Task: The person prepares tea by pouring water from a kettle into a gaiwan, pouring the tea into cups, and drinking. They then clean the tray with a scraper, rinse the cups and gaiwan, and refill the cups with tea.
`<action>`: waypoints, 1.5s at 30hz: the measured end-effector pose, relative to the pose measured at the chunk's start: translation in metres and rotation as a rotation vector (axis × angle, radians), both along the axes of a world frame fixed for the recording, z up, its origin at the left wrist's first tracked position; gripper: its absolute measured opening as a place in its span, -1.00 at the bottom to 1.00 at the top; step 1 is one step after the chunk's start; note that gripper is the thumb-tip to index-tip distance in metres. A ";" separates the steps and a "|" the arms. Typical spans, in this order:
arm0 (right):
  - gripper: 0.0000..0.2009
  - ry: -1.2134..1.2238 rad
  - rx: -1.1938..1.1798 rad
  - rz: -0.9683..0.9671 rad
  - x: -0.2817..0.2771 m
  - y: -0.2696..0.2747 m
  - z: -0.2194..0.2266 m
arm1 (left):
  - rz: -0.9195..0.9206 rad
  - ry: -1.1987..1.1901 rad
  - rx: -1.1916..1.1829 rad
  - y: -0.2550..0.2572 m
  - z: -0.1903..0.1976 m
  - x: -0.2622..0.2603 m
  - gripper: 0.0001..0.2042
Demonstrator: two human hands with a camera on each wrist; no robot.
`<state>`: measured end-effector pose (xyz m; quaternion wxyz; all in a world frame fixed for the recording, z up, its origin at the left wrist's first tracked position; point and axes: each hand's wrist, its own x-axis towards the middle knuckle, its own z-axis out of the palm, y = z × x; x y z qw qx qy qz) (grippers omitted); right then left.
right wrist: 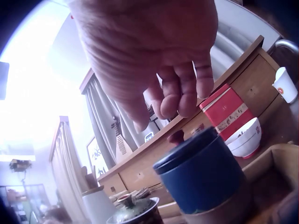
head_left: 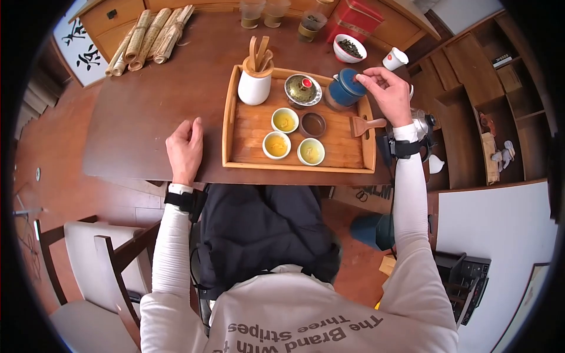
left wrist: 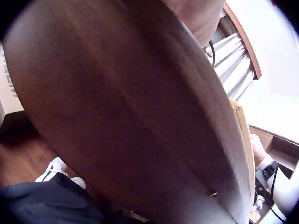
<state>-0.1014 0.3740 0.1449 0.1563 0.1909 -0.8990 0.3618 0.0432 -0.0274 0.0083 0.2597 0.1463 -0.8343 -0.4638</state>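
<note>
Fingers of the right hand (head_left: pixel 391 97) (right wrist: pixel 149 51) hover over the blue lidded pot (head_left: pixel 344 91) (right wrist: pixel 203 175). In the right wrist view a gap separates the bent fingertips from the pot's red knob (right wrist: pixel 176 137); the hand holds nothing. The pot stands at the back right of a wooden tray (head_left: pixel 294 169). Beside it is a lidded bowl (head_left: pixel 302 89) (right wrist: pixel 135 212). Three cups with yellow liquid (head_left: pixel 285 120) (head_left: pixel 276 145) (head_left: pixel 311 152) surround a brown one (head_left: pixel 312 125). Left of the tray, the left hand (head_left: pixel 185 152) (left wrist: pixel 198 16) rests loosely curled on the table, holding nothing.
A white holder with wooden tools (head_left: pixel 254 88) and a wooden brush (head_left: pixel 366 125) are on the tray. Behind it stand a bowl of dark leaves (head_left: pixel 349 49), a red box (head_left: pixel 355 21), a white cup (head_left: pixel 395 58) and glasses (head_left: pixel 252 13). Bamboo rolls (head_left: pixel 150 38) lie back left.
</note>
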 end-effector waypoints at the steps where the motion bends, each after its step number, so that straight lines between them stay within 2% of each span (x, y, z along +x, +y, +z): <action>1: -0.72 -0.011 -0.014 -0.005 0.008 -0.004 -0.002 | 0.013 0.013 -0.047 0.000 -0.002 -0.002 -0.57; 3: -0.73 -0.040 -0.051 0.025 0.024 -0.011 -0.012 | 0.023 0.013 -0.035 0.003 0.000 -0.001 -0.56; 7: -0.73 -0.066 0.059 0.089 0.066 -0.032 -0.022 | 0.021 0.088 -0.038 0.002 -0.004 -0.004 -0.57; 8: -0.72 -0.011 0.065 0.101 0.066 -0.029 -0.025 | 0.020 0.088 -0.053 0.003 -0.004 -0.004 -0.57; 13: -0.67 0.148 0.015 -0.011 0.014 0.003 -0.010 | 0.013 0.041 -0.041 0.003 -0.001 -0.003 -0.60; 16: -0.67 0.171 0.081 0.025 -0.009 0.000 -0.010 | 0.028 0.038 -0.100 0.001 -0.004 -0.004 -0.60; 18: -0.71 0.172 0.212 0.093 -0.015 -0.007 -0.015 | 0.029 0.062 -0.090 0.002 -0.007 -0.004 -0.60; 21: -0.76 0.179 0.181 0.058 -0.019 -0.007 -0.018 | 0.027 0.086 -0.084 0.001 -0.009 -0.004 -0.59; 26: -0.84 0.267 -0.029 -0.027 0.017 -0.007 -0.007 | 0.024 0.067 -0.084 0.001 -0.009 -0.005 -0.58; 29: -0.85 0.240 0.006 -0.056 0.057 -0.003 -0.009 | 0.019 0.018 -0.100 -0.001 -0.008 -0.005 -0.58; 33: -0.82 0.055 0.012 -0.002 0.092 0.003 -0.030 | 0.022 0.062 -0.077 0.004 -0.006 -0.004 -0.59; 41: -0.80 -0.032 0.133 0.031 0.112 0.021 -0.080 | 0.013 0.071 -0.116 0.001 -0.006 -0.005 -0.60; 43: -0.80 -0.038 0.163 0.022 0.114 0.021 -0.085 | 0.003 0.033 -0.144 0.005 0.000 -0.001 -0.66; 45: -0.77 -0.062 0.081 0.029 0.118 0.021 -0.083 | -0.004 0.181 -0.081 0.016 0.011 0.003 -0.79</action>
